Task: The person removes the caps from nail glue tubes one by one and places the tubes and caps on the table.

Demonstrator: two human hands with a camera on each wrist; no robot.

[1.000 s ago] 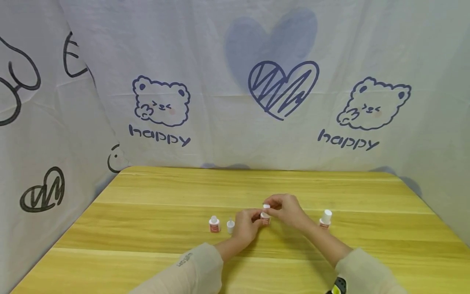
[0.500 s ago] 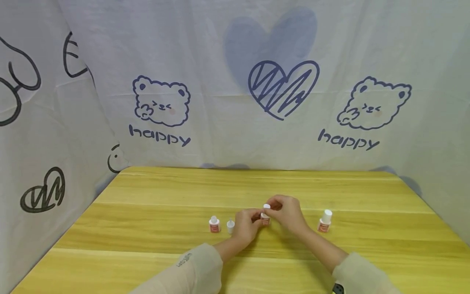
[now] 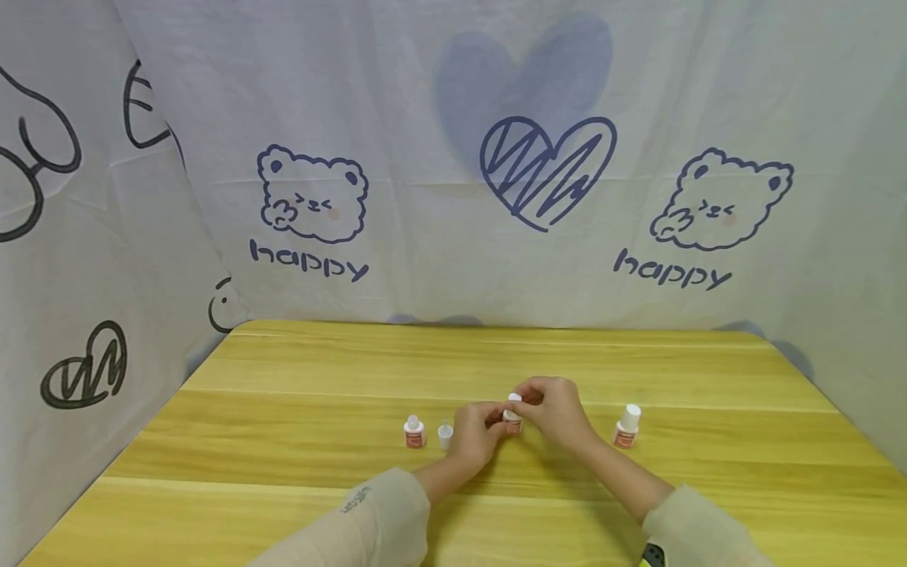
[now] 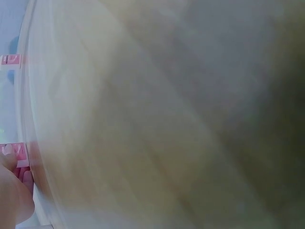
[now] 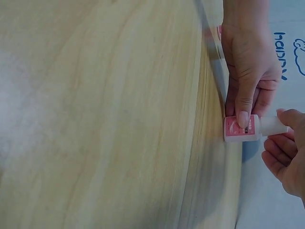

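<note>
In the head view a small white bottle with a pink label (image 3: 513, 427) stands upright on the table between both hands. My left hand (image 3: 476, 435) grips its body, the thumb lying over the label in the right wrist view. The fingers of my right hand (image 3: 556, 409) pinch the bottle's white cap (image 5: 272, 126), which sits on the neck. Left of the hands stands a similar bottle (image 3: 414, 435) without its tall cap, a short pale tip showing on top. Beside it a loose white cap (image 3: 445, 437) rests with a thin stem pointing up.
A third bottle (image 3: 627, 429), with its white cap on, stands right of my right forearm. The wooden table (image 3: 283, 457) reaches back to a hanging white cloth (image 3: 425, 260) with drawn bears and hearts. Another cloth hangs on the left side.
My right forearm has shifted slightly left and uncovered the label of the right bottle. The right fingers have moved a little at the cap; my left hand stays in place.
</note>
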